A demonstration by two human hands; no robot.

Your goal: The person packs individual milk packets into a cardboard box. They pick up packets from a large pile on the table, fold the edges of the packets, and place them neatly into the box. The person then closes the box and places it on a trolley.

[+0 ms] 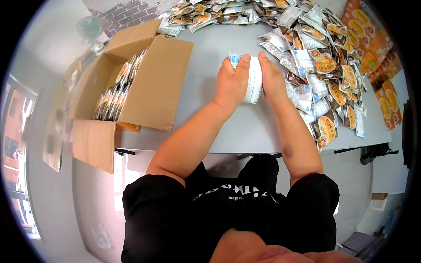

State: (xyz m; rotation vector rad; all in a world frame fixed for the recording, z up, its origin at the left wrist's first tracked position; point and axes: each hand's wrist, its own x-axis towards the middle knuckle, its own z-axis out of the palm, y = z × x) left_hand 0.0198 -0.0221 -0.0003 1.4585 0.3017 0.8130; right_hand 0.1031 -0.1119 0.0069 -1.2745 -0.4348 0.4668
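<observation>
Here both hands press a stack of white snack packets [253, 79] between them, standing on edge on the grey desk [206, 57]. The left hand [232, 83] is clenched against the stack's left face, thumb laid over the top edge and fingers curled around the near side. The right hand [272, 81] is flat against the right face, fingertips up at the top edge, so the stack sits squeezed in the shared grip.

Just beyond the right hand, touching its outer side, begins a loose heap of packets [324, 74], white and brown with round orange pictures, spreading along the desk edge to the right and curving round behind the grip along the far side. Farther right of that heap, past the desk's edge, lie orange cartons [372, 48].

Well to the left of the left hand stands an open cardboard box [158, 83], its flaps folded out, one flap hanging over the near desk edge. Inside it, rows of the same packets [116, 92] stand on edge along the right-hand wall. Between box and grip the desk is bare grey surface.
</observation>
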